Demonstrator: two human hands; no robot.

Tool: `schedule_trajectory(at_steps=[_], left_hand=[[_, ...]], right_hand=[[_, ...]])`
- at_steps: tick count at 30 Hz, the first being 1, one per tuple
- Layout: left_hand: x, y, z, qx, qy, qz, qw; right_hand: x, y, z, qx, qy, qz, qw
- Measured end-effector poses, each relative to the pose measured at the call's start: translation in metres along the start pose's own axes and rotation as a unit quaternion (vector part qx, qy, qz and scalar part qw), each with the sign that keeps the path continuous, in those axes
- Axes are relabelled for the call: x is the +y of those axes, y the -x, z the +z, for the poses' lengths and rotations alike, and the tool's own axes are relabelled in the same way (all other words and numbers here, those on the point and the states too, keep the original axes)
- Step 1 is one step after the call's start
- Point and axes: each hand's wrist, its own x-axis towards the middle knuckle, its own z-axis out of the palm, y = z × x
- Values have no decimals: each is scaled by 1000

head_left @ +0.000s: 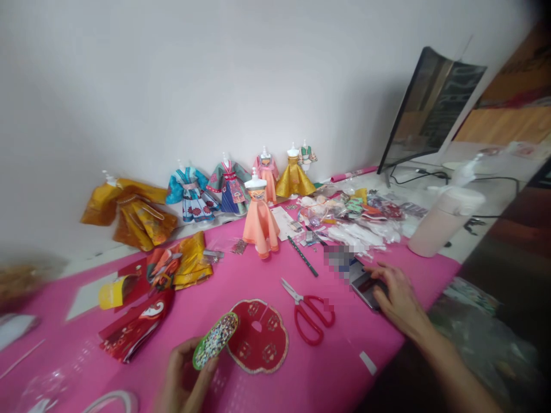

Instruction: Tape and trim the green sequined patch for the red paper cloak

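My left hand grips a small green-rimmed oval case filled with many-coloured beads or sequins, tilted above the pink table cover. Just beyond the case lies a round red cape with a scalloped, trimmed edge and a slit at its neck hole. My right hand is at a dark phone lying on the table, thumb and fingers around its near end; part of the phone is blurred out. Between the hands rest red-handled scissors, blades pointing away.
Small dressed mannequins stand along the wall, one in a peach dress nearer. Folded red cloth and gold cloth lie left. Bagged trimmings, a dark pen, a white pump bottle and a monitor are right.
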Motion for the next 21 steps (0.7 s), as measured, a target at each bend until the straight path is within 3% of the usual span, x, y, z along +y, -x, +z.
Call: schedule_trajectory(at_steps=[4,9,12,17,21], left_hand=[[3,0,1,2,-13,6,1000],[3,1,1,7,-53,15,998],[7,2,2,12,-56,15,998],[13,4,4,6,-67,22,997],[18,9,6,9,-66,43,997]], right_hand=[[-1,0,-7,11,-15,12,1000],[-16,3,-23,85,-46,32,995],[-46,4,-24,91,-82,-2,992],[-111,7,-11,19,-154,-107,982],[-146,11,-7,-19,-193,-146,970]])
